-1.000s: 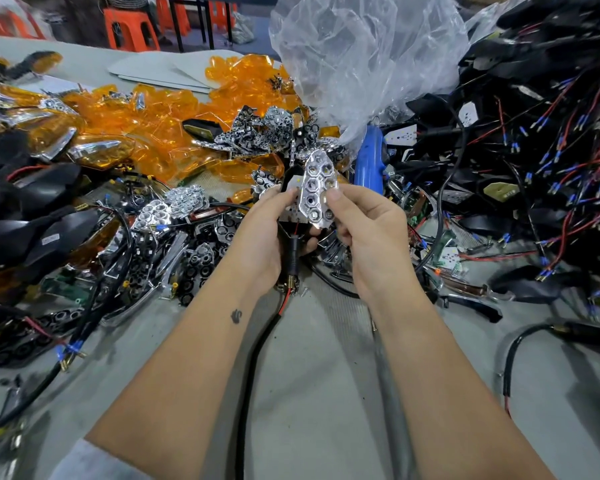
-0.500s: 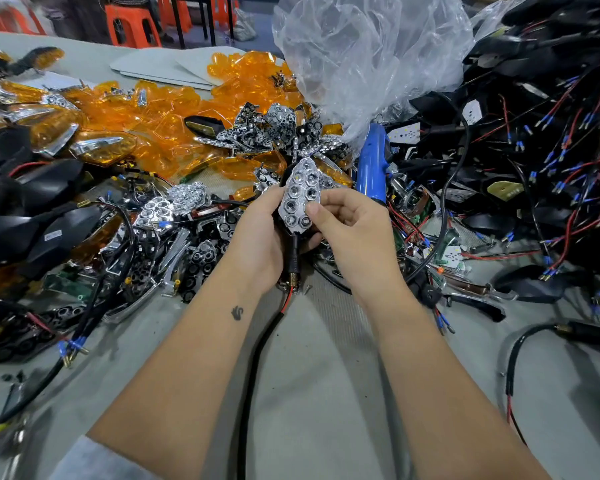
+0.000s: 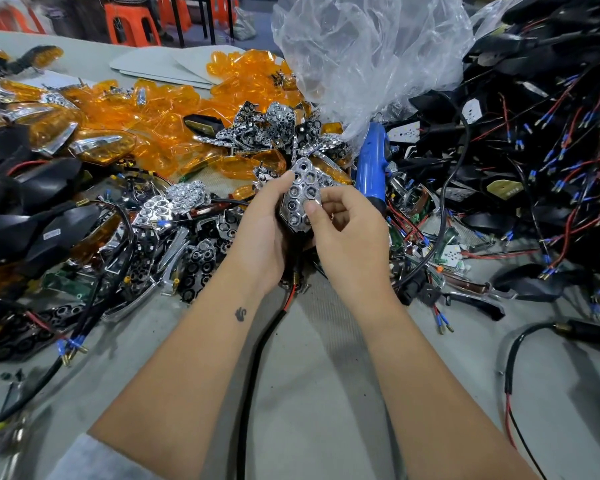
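Just above the middle of the frame the chrome reflector [image 3: 300, 199] stands upright between both hands, honeycomb face toward the person, probably so its seating can be watched. The left hand [image 3: 260, 237] wraps round it with the thumb on its upper left edge to steady it. The right hand [image 3: 350, 237] pinches its lower right edge, likely to press it home; the blue screwdriver [image 3: 369, 168] lies just right, within reach.

The left hand [image 3: 260, 237] hides the part behind the chrome reflector [image 3: 300, 199], and the black cable [image 3: 246, 403] leaves the bottom edge.
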### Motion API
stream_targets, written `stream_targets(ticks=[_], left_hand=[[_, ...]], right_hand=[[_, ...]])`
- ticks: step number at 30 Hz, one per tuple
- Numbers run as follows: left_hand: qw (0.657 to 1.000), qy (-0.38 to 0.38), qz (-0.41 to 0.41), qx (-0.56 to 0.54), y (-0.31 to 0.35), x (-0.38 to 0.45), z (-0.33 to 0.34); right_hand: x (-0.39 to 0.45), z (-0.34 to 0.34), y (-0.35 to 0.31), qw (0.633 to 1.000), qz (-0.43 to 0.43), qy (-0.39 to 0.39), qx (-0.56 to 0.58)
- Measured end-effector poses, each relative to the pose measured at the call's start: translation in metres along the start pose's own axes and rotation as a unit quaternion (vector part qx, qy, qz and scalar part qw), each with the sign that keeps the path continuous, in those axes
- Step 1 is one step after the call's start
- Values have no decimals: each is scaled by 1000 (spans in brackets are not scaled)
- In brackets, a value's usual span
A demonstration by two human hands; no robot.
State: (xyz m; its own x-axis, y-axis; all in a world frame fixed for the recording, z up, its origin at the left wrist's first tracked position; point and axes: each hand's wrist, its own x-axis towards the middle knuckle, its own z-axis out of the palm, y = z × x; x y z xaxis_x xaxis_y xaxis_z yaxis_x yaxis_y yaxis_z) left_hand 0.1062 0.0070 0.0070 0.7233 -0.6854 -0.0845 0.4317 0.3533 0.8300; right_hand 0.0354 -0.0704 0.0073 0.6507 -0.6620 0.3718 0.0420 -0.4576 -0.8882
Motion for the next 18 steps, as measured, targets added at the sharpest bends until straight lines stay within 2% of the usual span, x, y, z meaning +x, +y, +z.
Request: stream_targets(ticks=[5, 10, 15, 18], left_hand=[[999, -24, -20, -16, -2, 0, 0], [999, 44, -28, -2, 0, -1, 5], [996, 60, 21, 68, 0, 0, 7], [996, 54, 38, 65, 1, 0, 5]], right_hand=[[-2, 4, 0, 999, -16, 39, -16], [-3, 3, 0, 998, -20, 66, 3], [0, -5, 0, 998, -45, 39, -11], [0, -6, 0, 999, -49, 22, -1]])
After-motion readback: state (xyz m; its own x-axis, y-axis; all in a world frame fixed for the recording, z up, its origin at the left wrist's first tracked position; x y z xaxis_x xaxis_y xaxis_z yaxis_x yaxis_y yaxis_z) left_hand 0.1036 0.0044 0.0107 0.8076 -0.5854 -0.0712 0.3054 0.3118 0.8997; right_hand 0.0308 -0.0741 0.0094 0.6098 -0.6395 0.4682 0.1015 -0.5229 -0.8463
